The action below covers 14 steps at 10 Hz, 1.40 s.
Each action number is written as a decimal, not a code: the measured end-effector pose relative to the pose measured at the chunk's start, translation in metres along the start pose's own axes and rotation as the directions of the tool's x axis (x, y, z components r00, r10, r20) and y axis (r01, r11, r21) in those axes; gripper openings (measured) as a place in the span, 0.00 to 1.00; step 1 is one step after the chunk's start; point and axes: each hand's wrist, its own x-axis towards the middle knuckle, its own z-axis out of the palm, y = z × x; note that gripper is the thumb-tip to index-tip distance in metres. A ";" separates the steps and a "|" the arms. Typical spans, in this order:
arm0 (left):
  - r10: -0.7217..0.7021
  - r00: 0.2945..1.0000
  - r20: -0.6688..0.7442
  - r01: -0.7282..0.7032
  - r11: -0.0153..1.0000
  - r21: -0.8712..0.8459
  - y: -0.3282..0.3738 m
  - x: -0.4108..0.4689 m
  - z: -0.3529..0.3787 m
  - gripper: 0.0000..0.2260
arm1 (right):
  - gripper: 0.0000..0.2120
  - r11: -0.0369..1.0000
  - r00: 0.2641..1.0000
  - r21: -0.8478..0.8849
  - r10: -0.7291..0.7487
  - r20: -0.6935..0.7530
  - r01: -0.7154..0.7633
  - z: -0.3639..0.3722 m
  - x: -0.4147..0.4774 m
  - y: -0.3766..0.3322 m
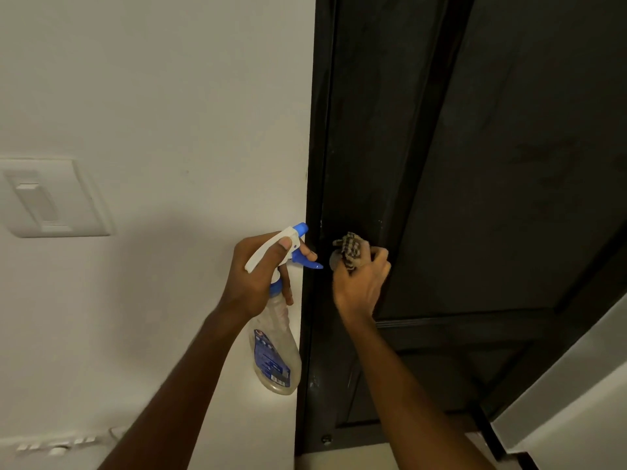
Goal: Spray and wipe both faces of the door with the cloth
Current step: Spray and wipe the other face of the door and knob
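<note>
Dark door (475, 164), long axis upright, ahead of us: our right hand (359, 286), nearer, clutches a checked cloth (349, 251) against its left stile; our left hand (261, 276) grips the spray bottle (274, 351) just off its edge.

My left hand (261, 273) gripped the spray bottle (274, 347) beside the door (475, 198); my right hand (361, 283) pressed the cloth (349, 252) against it.

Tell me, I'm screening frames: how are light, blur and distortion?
Head view: dim light, so the black door shows little detail; left hand and spray bottle cast a soft shadow on the wall; light switch looks soft; wide-angle lens slants door lines.
</note>
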 end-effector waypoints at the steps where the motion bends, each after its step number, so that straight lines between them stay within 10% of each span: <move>1: 0.010 1.000 0.001 -0.010 1.000 0.006 -0.002 0.000 0.000 0.23 | 0.14 0.538 0.787 0.678 0.609 0.097 -0.501 -0.001 0.014 0.003; 2: 0.017 1.000 0.025 -0.017 1.000 -0.001 -0.004 0.000 -0.001 0.26 | 0.18 -0.082 0.569 0.847 0.706 0.421 -0.525 -0.012 0.007 0.025; 3: 0.027 1.000 0.013 -0.027 1.000 0.002 -0.004 0.001 -0.001 0.24 | 0.21 0.172 0.717 0.952 0.693 0.066 -0.253 -0.024 -0.003 0.019; 4: 0.041 0.999 0.020 -0.040 0.999 -0.019 -0.002 0.000 0.000 0.19 | 0.20 0.687 0.875 0.723 0.305 -0.377 0.072 -0.026 0.017 0.010; 5: 0.041 0.999 0.020 -0.041 0.999 -0.018 -0.005 0.000 -0.001 0.25 | 0.20 0.860 0.941 0.412 -0.196 -0.277 0.301 -0.009 0.036 0.020; 7: 0.043 0.999 0.009 -0.043 0.999 -0.018 -0.005 0.000 0.000 0.26 | 0.20 0.902 0.996 0.430 -0.001 -0.089 0.039 0.011 -0.007 0.051; 9: 0.065 0.998 0.010 -0.065 0.998 -0.024 -0.008 0.000 0.000 0.27 | 0.29 0.784 0.816 -0.239 -0.572 0.080 0.573 0.004 0.004 0.054; 10: 0.064 0.998 0.011 -0.064 0.998 -0.026 -0.005 0.000 0.001 0.25 | 0.36 0.738 0.818 -0.368 -0.560 0.134 0.566 0.002 0.010 0.053; 11: 0.065 0.998 0.025 -0.064 0.997 -0.048 0.001 0.000 0.001 0.23 | 0.28 0.918 0.940 -0.212 -0.343 -0.001 0.335 0.008 0.002 0.034; 12: 0.061 0.997 0.039 -0.059 0.997 -0.054 0.003 0.001 0.001 0.19 | 0.16 0.723 0.850 0.586 0.516 -0.105 -0.367 0.020 0.005 0.005; 13: 0.059 0.998 0.032 -0.057 0.998 -0.041 0.002 0.001 0.001 0.19 | 0.16 -0.192 0.547 0.837 0.678 0.491 -0.513 0.011 0.013 -0.003; 14: 0.031 0.999 0.037 -0.030 0.999 -0.038 -0.002 0.001 0.000 0.12 | 0.12 0.087 0.692 0.911 0.680 0.242 -0.404 0.008 0.003 -0.004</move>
